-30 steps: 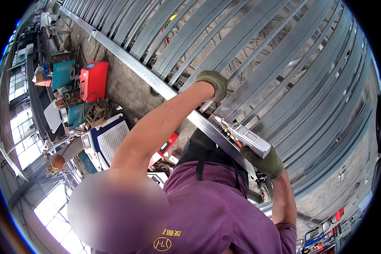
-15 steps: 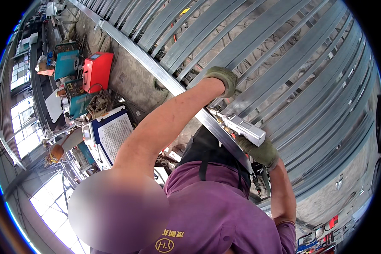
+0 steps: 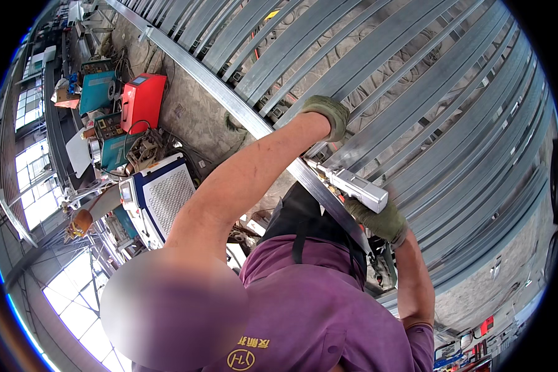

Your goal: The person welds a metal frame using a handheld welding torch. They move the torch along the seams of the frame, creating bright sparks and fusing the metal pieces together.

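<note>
A silver handheld tool [image 3: 359, 189] lies over the near edge of a row of grey metal bars [image 3: 409, 124], its slim nose aimed left and far, close to the long metal rail [image 3: 229, 99] where the bars end. The right hand [image 3: 383, 224], in a green glove, is wrapped around the tool's near end. The left hand [image 3: 327, 116], gloved alike, is bent down at the bars just beyond the nose; its fingers are hidden, so I cannot tell whether they grip. The rail runs from far left to near right, past the person's purple shirt [image 3: 316, 297]. Left of it stand a white-and-blue case [image 3: 166, 195], a red machine [image 3: 144, 102] and, farther left, a teal machine [image 3: 97, 90].
</note>
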`<action>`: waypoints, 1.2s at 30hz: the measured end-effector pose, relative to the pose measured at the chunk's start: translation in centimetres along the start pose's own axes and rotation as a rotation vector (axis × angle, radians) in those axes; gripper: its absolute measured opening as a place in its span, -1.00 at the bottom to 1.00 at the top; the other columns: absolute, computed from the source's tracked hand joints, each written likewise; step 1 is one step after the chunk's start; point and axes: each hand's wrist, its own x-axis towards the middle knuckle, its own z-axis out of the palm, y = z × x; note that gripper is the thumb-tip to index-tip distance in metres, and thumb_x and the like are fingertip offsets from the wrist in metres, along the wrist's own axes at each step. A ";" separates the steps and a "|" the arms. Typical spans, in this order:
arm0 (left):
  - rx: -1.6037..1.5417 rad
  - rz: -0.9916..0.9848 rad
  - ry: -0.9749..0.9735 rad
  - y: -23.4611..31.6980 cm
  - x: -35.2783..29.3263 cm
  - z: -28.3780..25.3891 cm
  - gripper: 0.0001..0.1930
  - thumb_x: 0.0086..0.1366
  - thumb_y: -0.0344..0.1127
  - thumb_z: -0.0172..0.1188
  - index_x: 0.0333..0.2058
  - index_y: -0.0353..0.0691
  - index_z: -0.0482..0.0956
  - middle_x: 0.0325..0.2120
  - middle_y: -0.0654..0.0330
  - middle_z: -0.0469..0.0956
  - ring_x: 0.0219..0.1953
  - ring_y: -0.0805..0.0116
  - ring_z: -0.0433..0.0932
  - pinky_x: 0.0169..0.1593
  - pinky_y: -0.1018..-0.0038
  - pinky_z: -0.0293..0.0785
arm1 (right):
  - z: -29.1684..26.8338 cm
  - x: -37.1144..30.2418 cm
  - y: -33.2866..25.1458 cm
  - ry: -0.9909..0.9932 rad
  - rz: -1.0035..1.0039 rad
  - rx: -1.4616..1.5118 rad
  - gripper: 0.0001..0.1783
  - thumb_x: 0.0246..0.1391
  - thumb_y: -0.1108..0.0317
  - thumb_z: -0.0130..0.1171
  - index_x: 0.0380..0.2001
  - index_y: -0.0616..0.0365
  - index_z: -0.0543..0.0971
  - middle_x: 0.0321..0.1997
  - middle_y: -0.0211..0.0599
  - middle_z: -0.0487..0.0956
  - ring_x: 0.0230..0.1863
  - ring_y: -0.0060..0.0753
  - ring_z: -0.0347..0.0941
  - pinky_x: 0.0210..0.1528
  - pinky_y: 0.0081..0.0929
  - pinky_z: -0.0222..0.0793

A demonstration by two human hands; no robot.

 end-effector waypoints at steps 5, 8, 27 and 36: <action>-0.012 -0.011 0.079 -0.8 0.9 1.5 -0.57 0.37 0.08 0.30 -0.01 -0.09 0.84 -0.03 0.00 0.80 0.03 -0.07 0.77 0.09 0.05 0.66 | -0.2 0.1 -0.4 -0.013 0.004 -0.045 -0.46 0.36 0.04 0.46 0.29 0.02 0.66 -0.16 -0.31 0.79 -0.27 -0.54 0.61 -0.16 -0.41 0.59; 0.022 -0.015 0.064 -0.8 1.6 1.8 -0.55 0.36 0.09 0.31 0.00 -0.10 0.84 -0.03 0.00 0.80 0.03 -0.08 0.77 0.09 0.05 0.67 | 0.0 0.2 0.3 -0.004 -0.007 -0.019 -0.46 0.36 0.04 0.46 0.28 0.02 0.67 -0.17 -0.30 0.79 -0.28 -0.52 0.62 -0.18 -0.40 0.59; 0.017 -0.027 0.060 -0.7 1.7 2.0 -0.54 0.39 0.10 0.28 0.01 -0.10 0.83 -0.04 0.02 0.80 0.02 -0.06 0.77 0.09 0.06 0.67 | -0.2 0.0 0.2 -0.008 0.036 0.004 -0.46 0.33 0.07 0.50 0.27 0.02 0.68 -0.03 -0.30 0.82 -0.04 -0.52 0.69 0.01 -0.41 0.63; 0.014 -0.021 0.041 -0.6 1.2 1.4 -0.58 0.44 0.06 0.25 0.00 -0.12 0.83 -0.07 0.02 0.80 0.00 -0.05 0.78 0.06 0.06 0.66 | -0.4 -0.3 -0.6 -0.017 0.026 -0.009 -0.47 0.33 0.08 0.49 0.26 0.06 0.69 0.03 -0.26 0.81 0.06 -0.46 0.72 0.09 -0.40 0.64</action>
